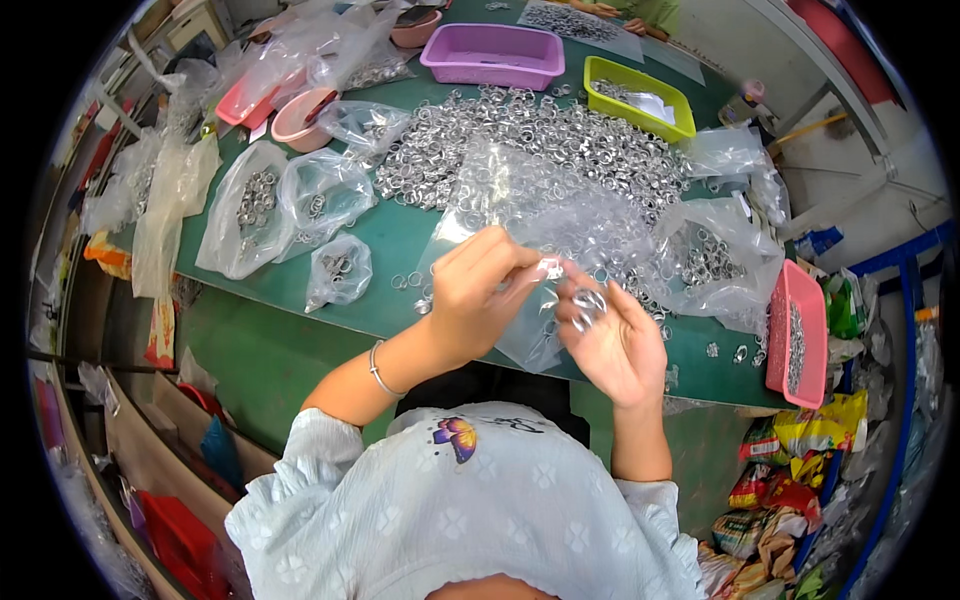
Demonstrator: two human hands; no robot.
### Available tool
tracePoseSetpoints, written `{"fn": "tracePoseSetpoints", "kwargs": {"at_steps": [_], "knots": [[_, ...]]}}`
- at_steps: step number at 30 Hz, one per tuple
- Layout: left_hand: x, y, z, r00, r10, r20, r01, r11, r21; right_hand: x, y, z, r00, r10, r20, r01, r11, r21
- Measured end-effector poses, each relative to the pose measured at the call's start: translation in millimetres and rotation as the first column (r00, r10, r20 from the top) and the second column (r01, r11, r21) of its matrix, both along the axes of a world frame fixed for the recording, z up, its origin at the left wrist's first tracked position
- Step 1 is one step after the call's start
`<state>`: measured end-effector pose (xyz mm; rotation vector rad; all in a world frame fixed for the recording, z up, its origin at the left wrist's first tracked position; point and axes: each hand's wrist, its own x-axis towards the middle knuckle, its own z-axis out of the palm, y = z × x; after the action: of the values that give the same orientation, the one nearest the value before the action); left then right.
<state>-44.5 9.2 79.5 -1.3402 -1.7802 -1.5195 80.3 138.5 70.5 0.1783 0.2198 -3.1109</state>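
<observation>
Hands over green table [400, 245]: left hand [478, 290] pinches the mouth of a clear plastic bag [530, 225], holding it open; right hand [612, 340], cupped, grips several metal rings [588, 303] at the opening. Loose ring pile [540, 135] lies beyond.

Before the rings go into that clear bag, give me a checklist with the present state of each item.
1. Left hand grips the clear bag at its edge: ok.
2. Right hand holds metal rings in its fingers: ok.
3. Bag mouth open wide enough: cannot tell.
4. Both hands over the green table, so dropped rings land there: ok.
5. Ring pile within reach behind the bag: ok.
6. Count of rings in hand: cannot tell.
</observation>
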Motion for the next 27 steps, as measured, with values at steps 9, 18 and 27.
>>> {"fn": "tracePoseSetpoints", "kwargs": {"at_steps": [9,18,27], "knots": [[-1.3,17.8,4.7,0.970,-0.133,0.203,0.141,0.990,-0.023,-35.2,-0.8,-25.6,0.854,-0.514,0.076,0.204,0.467,0.860],[-30.0,27.5,2.7,0.858,-0.037,0.512,0.031,0.999,0.021,98.5,54.0,-33.0,0.726,-0.521,-0.449,0.143,-0.524,0.840],[-7.4,40.6,-4.0,0.846,-0.042,0.531,0.066,0.998,-0.025,189.9,205.7,-154.4,0.159,-0.847,-0.507,-0.691,-0.462,0.556]]}}
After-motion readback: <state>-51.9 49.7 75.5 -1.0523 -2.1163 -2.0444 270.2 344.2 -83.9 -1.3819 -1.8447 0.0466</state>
